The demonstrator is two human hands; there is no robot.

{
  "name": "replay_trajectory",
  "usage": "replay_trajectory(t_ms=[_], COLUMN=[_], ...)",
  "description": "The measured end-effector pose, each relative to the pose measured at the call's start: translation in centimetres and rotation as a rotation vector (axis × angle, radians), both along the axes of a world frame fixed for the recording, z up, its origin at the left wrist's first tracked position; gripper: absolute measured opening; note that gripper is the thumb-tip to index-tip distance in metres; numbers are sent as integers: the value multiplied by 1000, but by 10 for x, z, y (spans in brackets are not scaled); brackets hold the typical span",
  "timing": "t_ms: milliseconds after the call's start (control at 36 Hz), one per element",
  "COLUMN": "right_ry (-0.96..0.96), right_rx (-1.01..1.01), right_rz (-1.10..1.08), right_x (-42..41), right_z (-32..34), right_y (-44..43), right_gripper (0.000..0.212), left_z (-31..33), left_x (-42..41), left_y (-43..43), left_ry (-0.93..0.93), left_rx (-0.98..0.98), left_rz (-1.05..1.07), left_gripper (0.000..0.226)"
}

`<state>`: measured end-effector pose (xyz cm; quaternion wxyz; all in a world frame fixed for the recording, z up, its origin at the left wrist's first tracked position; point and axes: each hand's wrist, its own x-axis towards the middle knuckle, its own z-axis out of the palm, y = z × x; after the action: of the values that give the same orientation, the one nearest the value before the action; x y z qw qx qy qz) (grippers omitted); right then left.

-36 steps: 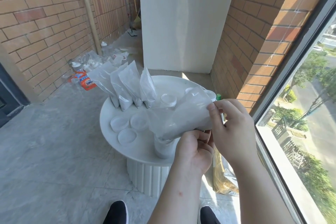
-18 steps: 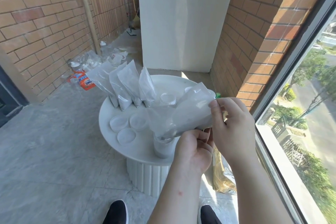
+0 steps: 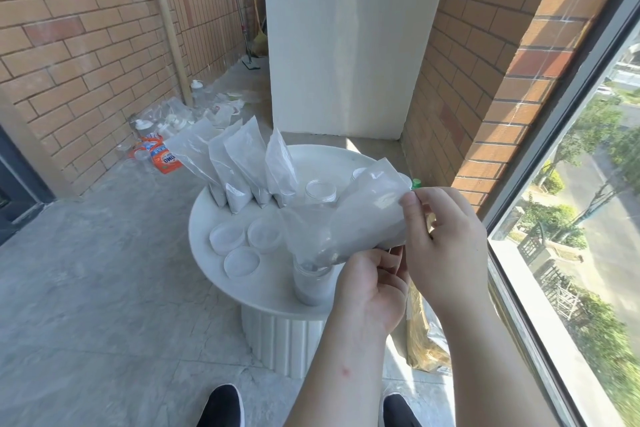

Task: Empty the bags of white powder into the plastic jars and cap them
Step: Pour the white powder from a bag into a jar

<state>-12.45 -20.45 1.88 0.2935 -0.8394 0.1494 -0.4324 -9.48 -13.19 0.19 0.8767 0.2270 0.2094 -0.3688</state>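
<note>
A clear bag of white powder (image 3: 356,222) is tilted mouth-down over a plastic jar (image 3: 310,284) at the front edge of the round white table (image 3: 214,274). White powder partly fills this jar. My left hand (image 3: 372,288) grips the bag's lower edge beside the jar. My right hand (image 3: 446,236) pinches the bag's raised end. Several more powder bags (image 3: 239,166) stand at the table's back left. An open empty jar (image 3: 320,192) stands behind the held bag. Three white lids (image 3: 242,260) lie on the table's left.
Bottles and an orange packet (image 3: 162,156) lie on the floor along the brick wall at left. A white panel (image 3: 346,45) stands behind the table. A window runs along the right. A crumpled brown bag (image 3: 426,340) sits on the floor by the table base.
The bag's raised end has lifted slightly with my right hand. Both hands keep their hold over the jar.
</note>
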Motion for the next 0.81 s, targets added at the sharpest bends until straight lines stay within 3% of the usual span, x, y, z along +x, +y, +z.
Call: replay_trajectory(t_ms=[806], right_ry=[-27], right_rx=[6], right_rz=[32], right_x=[3], right_z=[-1], right_y=[0], right_gripper=[15], left_z=[0], left_x=[2], left_y=[0], left_ry=[1], left_rx=[18], left_rz=[-5], left_gripper=[45])
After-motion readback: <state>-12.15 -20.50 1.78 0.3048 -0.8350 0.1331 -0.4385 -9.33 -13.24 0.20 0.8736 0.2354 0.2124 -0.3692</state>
